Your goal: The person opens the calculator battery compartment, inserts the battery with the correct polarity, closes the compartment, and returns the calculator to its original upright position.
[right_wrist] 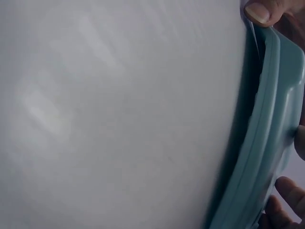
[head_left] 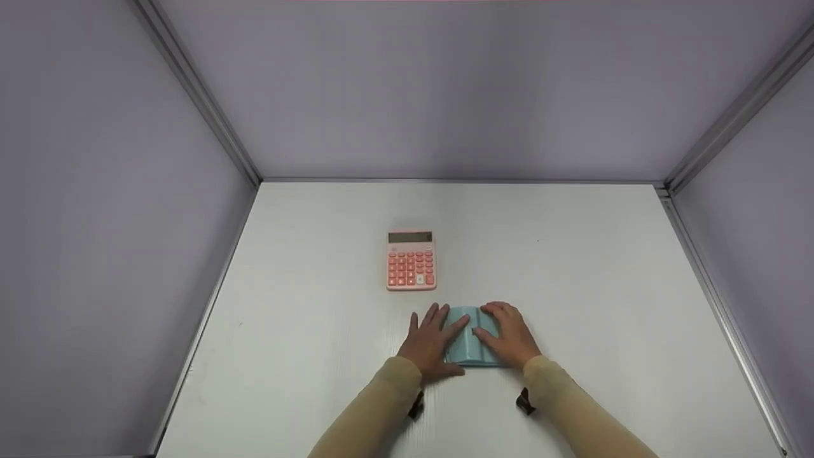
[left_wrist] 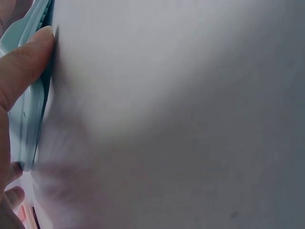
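A light-blue plastic case (head_left: 468, 348) with a raised middle band lies on the white table near the front. On its left side rests my left hand (head_left: 427, 346), fingers spread and mostly straight. The index finger reaches onto the top, and the thumb (left_wrist: 28, 59) lies along the near edge. My right hand (head_left: 514, 340) holds the right side: its thumb touches the top beside a small dark spot, and its fingers (right_wrist: 290, 193) bend toward the far right edge. Both palms cover parts of the case.
A pink calculator (head_left: 411, 261) lies face up just beyond the case, slightly left. White tabletop (head_left: 305, 267) surrounds both things. Grey panels (head_left: 394, 95) rise at the back and both sides, with metal rails (head_left: 203, 102) at the corners.
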`<state>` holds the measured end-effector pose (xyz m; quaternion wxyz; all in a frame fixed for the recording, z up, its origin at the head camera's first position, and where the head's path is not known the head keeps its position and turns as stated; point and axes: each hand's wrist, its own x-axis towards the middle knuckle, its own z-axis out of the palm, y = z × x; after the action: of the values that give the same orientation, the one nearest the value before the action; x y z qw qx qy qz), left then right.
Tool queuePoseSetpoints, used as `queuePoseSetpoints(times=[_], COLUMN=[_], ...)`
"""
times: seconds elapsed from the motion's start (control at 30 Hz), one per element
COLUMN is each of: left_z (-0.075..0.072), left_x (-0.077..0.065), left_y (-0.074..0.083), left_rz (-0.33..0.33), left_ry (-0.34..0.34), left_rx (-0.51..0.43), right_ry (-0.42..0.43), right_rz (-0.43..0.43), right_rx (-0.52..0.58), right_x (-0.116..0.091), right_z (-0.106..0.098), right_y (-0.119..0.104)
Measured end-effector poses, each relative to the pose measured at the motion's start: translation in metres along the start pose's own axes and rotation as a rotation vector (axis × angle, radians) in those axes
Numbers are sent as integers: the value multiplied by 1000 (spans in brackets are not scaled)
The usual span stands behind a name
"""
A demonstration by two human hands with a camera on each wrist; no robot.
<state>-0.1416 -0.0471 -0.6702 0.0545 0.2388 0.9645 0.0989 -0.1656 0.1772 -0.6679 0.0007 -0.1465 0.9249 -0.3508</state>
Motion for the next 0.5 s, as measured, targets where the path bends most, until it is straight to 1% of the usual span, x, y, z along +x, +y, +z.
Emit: queuePoseSetpoints(times=[0.07,0.13,0.37,0.5], left_z=[1,2,2,0], left_x=[0,0,-1,-1], left_y=[0,0,0,0], left_rz=[1,3,4,8], left_ry=[9,13,21,27], left_rx=[17,23,20,20], right_ry=[-11,-41,-219,-258], right_rz=[-17,-27,-33,-56], right_rx=[-26,-72,-239,-316], right_x=[-1,-2,-8,-12], right_z=[0,0,-5,-8], right_y=[1,3,3,1])
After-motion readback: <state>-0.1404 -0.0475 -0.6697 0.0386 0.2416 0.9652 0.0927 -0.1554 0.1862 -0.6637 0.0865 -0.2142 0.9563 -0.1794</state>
